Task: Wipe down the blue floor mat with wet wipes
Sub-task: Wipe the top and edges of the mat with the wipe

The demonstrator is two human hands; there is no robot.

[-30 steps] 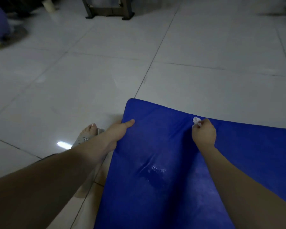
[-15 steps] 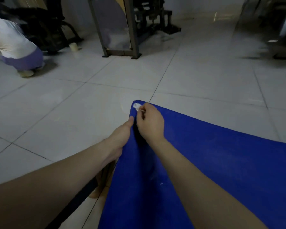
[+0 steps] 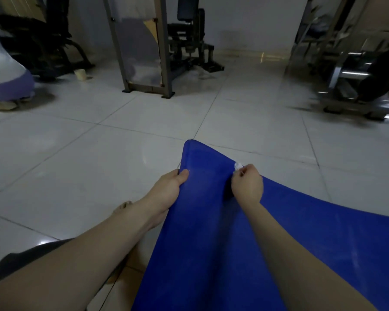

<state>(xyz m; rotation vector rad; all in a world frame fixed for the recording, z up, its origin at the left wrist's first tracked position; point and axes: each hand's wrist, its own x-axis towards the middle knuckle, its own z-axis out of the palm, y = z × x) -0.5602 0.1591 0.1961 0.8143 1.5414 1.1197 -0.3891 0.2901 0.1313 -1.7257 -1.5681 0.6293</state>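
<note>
The blue floor mat (image 3: 222, 232) lies across my lap and the white tiled floor, its far left corner raised. My left hand (image 3: 167, 187) grips the mat's left edge, thumb on top and fingers underneath. My right hand (image 3: 247, 184) holds a small bunched white wet wipe (image 3: 238, 166) in its fingertips and presses it on the mat near the far edge, to the right of the corner.
My bare foot (image 3: 124, 206) shows on the tiles left of the mat. A gym machine frame (image 3: 144, 48) stands ahead, more equipment (image 3: 355, 77) at the right. A crouching person (image 3: 7, 81) is at the far left, a small cup (image 3: 80, 74) nearby.
My right hand slid the wipe left to the mat's corner, then back to the right along the far edge. My left hand closed round the mat's edge. My view lifted toward the room.
</note>
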